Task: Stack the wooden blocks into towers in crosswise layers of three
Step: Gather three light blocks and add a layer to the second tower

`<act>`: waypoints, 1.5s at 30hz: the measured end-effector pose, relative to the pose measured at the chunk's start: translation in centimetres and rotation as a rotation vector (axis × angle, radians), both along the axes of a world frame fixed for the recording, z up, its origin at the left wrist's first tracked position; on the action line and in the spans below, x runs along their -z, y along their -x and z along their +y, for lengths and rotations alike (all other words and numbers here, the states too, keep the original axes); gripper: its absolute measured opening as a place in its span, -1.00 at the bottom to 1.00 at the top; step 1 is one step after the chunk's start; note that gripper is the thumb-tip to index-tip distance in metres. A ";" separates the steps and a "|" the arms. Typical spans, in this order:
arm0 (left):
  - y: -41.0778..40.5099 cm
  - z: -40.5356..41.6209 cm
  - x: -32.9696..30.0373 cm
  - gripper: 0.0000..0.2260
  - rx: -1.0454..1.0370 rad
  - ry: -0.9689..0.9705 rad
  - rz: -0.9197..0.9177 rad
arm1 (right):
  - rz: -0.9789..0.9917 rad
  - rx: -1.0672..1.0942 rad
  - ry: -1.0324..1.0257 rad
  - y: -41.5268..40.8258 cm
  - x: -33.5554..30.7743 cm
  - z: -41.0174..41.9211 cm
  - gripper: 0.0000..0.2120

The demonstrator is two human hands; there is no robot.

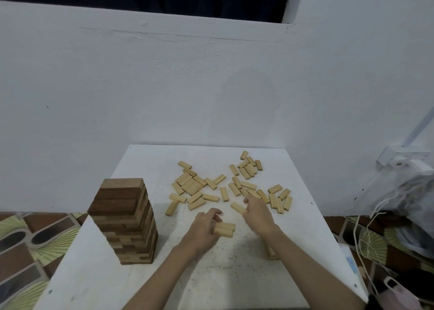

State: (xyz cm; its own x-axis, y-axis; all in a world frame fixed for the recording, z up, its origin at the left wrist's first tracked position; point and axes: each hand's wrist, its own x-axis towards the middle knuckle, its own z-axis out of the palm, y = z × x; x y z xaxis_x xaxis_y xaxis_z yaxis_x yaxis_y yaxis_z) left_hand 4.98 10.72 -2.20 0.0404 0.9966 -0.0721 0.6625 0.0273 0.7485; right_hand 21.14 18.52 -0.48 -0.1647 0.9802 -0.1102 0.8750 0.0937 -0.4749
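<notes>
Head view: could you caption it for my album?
Beside a finished tower, left hand and right hand gather loose blocks.

The left hand (206, 225) covers the near ends of two blocks (225, 229) lying side by side. The right hand (257, 213) hides one end of a single block (237, 207). Under the right forearm (305, 258) something brown (272, 254) peeks out, too hidden to tell. The picture's bottom edge cuts off both arms and the table (98, 281).

Both bare forearms reach forward, hands low and near each other.
Left hand (203, 225) curls, gripping; right hand (257, 212) pinches (fingertips partly hidden), wrist bent inward.
</notes>
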 end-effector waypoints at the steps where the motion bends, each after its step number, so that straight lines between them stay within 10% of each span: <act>1: 0.1 0.0 0.0 -0.59 -0.007 0.011 -0.015 | 0.015 -0.012 0.028 0.0 0.0 0.1 -0.66; 13: -0.4 -0.8 0.4 -0.49 -0.093 -0.036 -0.084 | 0.188 -0.062 0.171 0.9 -1.1 -1.3 -0.61; 18: -0.5 -0.3 0.3 -0.30 -0.087 0.003 -0.113 | 0.047 -0.058 0.458 0.6 -2.3 -2.3 -0.28; 45: -1.5 -0.3 -0.2 -0.51 -0.302 0.080 -0.214 | 0.370 0.124 0.274 1.1 0.9 -4.3 -0.44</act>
State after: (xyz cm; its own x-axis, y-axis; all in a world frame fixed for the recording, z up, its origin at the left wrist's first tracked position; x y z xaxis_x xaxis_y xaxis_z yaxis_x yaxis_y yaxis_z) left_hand 6.49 10.43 -2.03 -0.2318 0.9575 -0.1717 0.4445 0.2612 0.8568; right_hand 20.00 14.21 -1.42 -0.1257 0.9380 -0.3231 0.6390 -0.1726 -0.7496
